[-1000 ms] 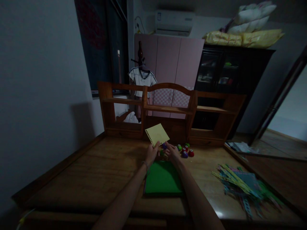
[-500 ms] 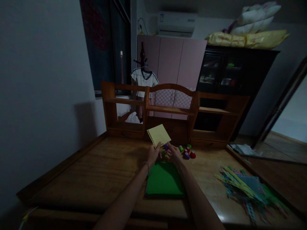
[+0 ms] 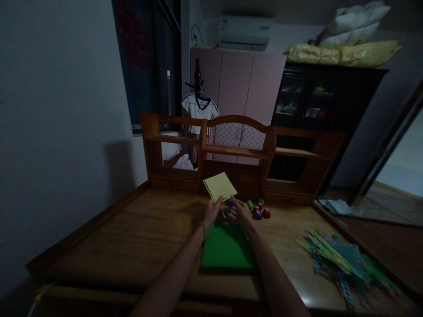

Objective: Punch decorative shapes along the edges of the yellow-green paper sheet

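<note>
A pale yellow sheet of loose-leaf paper (image 3: 220, 186), with a row of punched holes down its left edge, is held up tilted above the table. My left hand (image 3: 211, 214) is closed on its lower edge, thumb on top. My right hand (image 3: 242, 212) has its fingertips pinched at the sheet's lower right corner. Below my wrists lies a green flat pad or folder (image 3: 228, 248). Small purple and green objects show partly between my hands, mostly hidden by them. Just right of my right hand sit several small eyed toys (image 3: 257, 214) in red, purple and green.
A heap of yellow, blue and green paper strips (image 3: 343, 259) lies on the right of the wooden table (image 3: 139, 237). Wooden shelving (image 3: 236, 152) rises along the table's back edge. A wall (image 3: 72, 132) borders the left side.
Both hands and the sheet stay almost where they were. The whole view has shifted very slightly.
</note>
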Demonstrator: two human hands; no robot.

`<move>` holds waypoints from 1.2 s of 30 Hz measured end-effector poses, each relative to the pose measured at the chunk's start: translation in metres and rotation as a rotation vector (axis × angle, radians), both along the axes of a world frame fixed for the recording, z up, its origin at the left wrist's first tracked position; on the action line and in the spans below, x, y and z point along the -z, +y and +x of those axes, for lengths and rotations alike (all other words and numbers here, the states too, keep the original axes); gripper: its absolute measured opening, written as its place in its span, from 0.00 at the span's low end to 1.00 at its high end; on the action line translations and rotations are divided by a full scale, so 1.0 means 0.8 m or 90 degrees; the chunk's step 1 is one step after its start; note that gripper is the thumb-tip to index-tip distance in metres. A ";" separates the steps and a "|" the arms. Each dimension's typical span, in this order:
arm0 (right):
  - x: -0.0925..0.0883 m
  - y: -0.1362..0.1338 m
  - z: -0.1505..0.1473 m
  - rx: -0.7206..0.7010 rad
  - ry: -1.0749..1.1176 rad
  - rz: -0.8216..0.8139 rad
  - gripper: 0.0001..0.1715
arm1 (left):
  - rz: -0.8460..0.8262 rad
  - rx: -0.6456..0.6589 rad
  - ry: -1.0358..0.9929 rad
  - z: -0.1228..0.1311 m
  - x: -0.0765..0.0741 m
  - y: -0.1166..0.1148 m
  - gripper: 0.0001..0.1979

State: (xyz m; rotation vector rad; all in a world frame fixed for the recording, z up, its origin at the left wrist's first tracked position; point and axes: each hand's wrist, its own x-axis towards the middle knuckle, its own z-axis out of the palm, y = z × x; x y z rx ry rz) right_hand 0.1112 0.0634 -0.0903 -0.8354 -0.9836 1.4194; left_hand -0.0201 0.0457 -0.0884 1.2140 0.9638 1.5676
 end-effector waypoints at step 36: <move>-0.005 -0.003 0.001 0.023 0.000 -0.041 0.25 | -0.011 0.015 0.022 -0.001 -0.004 -0.003 0.19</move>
